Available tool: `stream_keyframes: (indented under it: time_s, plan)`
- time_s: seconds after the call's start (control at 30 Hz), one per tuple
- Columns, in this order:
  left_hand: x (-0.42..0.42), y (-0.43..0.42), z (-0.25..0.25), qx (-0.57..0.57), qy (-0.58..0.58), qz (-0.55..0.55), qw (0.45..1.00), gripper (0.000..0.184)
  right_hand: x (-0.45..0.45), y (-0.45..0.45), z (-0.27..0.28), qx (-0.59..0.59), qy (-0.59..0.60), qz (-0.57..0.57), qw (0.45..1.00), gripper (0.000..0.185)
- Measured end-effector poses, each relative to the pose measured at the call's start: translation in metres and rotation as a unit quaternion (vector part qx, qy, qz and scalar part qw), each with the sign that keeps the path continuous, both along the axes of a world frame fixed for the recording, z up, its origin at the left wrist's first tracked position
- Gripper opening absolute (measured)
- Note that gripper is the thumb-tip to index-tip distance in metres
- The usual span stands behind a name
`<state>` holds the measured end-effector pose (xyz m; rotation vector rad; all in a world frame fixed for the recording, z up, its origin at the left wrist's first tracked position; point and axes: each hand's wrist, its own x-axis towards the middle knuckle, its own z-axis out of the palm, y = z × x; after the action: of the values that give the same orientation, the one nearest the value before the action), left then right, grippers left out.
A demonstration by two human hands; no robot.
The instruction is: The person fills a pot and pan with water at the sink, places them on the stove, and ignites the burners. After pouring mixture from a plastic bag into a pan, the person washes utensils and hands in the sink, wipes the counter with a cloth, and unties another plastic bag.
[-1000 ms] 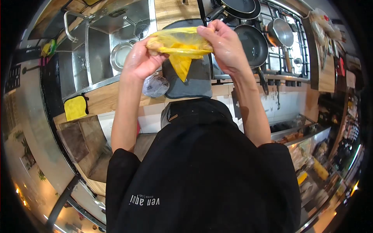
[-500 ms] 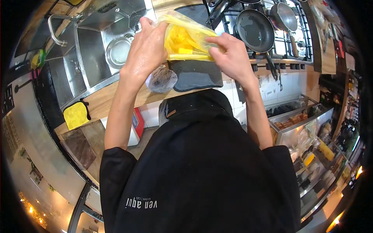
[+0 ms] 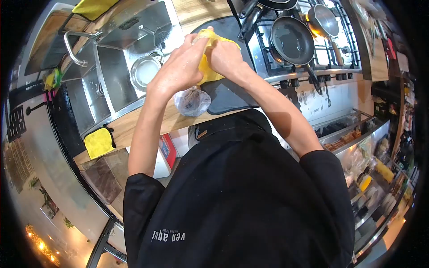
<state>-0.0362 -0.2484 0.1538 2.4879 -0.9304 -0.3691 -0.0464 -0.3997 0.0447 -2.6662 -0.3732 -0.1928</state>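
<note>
A clear plastic bag with yellow contents [image 3: 207,73] is held up over the counter, partly covered by my hands. My left hand [image 3: 180,67] is closed on the left side of its top. Close beside it, my right hand [image 3: 227,58] is closed on the bag's upper right side, its fingertips mostly hidden. Below the bag lies a dark grey mat [image 3: 232,97]. Next to the mat, nearer to me, sits a small clear plastic bag [image 3: 192,103] with something dark in it.
Left is a steel sink [image 3: 117,73] with a round metal pan [image 3: 145,73] and a tap [image 3: 73,50]. On the stove at right stand a frying pan [image 3: 292,40] and a saucepan [image 3: 325,21]; a flame glows beside the saucepan. A yellow cloth [image 3: 99,143] hangs at the counter's left edge.
My right hand has moved left, close to my left hand. The bag's mouth, spread wide before, is now gathered between my hands. The view has shifted slightly.
</note>
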Motion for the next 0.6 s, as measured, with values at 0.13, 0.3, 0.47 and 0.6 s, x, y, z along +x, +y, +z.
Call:
stream_keyframes:
  time_s: [0.13,0.3,0.47,0.6]
  plan:
    - [0.001,0.005,-0.009,-0.025,0.008,0.025,0.999,0.061,-0.001,0.001,-0.004,-0.161,0.045,0.010,0.986,0.017]
    - [0.004,0.022,0.004,-0.039,0.003,0.037,0.999,0.074,-0.009,-0.016,0.041,-0.150,0.035,0.019,0.988,0.014]
    - [-0.001,0.022,0.009,-0.046,0.005,0.037,0.998,0.074,-0.010,-0.032,0.087,-0.060,-0.002,-0.025,0.998,0.017]
    - [-0.008,0.021,0.008,-0.068,0.008,0.041,0.997,0.076,-0.011,-0.037,0.116,-0.009,0.027,-0.037,0.999,0.018]
